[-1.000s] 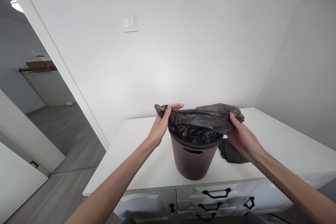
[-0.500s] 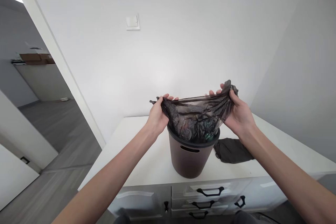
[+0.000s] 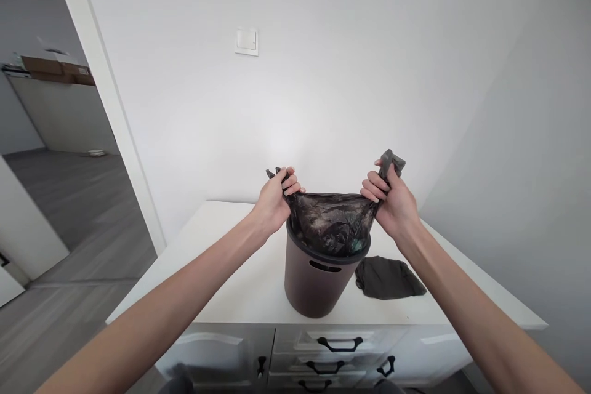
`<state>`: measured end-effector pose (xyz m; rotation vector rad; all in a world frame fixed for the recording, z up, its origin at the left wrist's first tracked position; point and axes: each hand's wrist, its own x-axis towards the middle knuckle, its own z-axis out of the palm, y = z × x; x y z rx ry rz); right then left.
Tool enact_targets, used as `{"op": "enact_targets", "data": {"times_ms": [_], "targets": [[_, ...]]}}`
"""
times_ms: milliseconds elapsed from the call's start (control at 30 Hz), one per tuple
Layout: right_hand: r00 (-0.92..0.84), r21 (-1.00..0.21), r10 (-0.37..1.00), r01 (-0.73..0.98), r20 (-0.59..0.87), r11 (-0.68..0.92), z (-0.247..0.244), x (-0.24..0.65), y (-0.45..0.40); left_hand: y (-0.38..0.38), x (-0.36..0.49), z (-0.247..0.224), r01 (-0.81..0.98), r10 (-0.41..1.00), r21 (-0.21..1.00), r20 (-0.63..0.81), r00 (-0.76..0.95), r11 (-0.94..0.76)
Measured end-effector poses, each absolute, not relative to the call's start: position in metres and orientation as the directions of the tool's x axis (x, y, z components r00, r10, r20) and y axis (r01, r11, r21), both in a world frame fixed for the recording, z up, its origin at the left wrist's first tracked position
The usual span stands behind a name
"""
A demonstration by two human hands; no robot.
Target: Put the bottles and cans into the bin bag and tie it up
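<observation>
A thin black garbage bag point(image 3: 330, 221) is stretched across the mouth of a dark brown trash can point(image 3: 311, 286), its lower part inside the can. Crumpled contents show faintly through the film. My left hand point(image 3: 277, 194) is closed around the bag's left end, just above the rim. On the other side, my right hand point(image 3: 388, 191) grips the right end, with a bunched tip sticking out above the fingers. Beside the can, on the right, lies a folded black bag point(image 3: 390, 277), touched by neither hand.
The can stands upright on a white cabinet point(image 3: 240, 295) with black-handled drawers point(image 3: 339, 343). Behind it is a white wall with a light switch point(image 3: 247, 41). A doorway at the left shows a grey floor point(image 3: 92, 221) and cardboard boxes point(image 3: 50, 68).
Both hands have closed more tightly around the bag's ends, and my right hand has come inward and down. The bag's top edge is gathered narrower. The camera view has shifted slightly.
</observation>
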<state>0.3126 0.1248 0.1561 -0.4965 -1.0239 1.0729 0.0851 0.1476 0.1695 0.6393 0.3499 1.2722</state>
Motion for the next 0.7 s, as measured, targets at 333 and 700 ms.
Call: {"op": "enact_targets", "data": {"times_ms": [333,700], "targets": [[0.176,-0.741,0.871,-0.465,0.459,0.484,0.174,0.302,0.136,0.139,0.087,0.191,-0.754,0.965,0.645,0.096,0.246,0.128],[0.203,-0.728,0.842,-0.429,0.499,0.535,0.185,0.300,0.125,0.154,0.097,0.205,-0.755,0.966,0.650,0.132,0.224,0.086]]}}
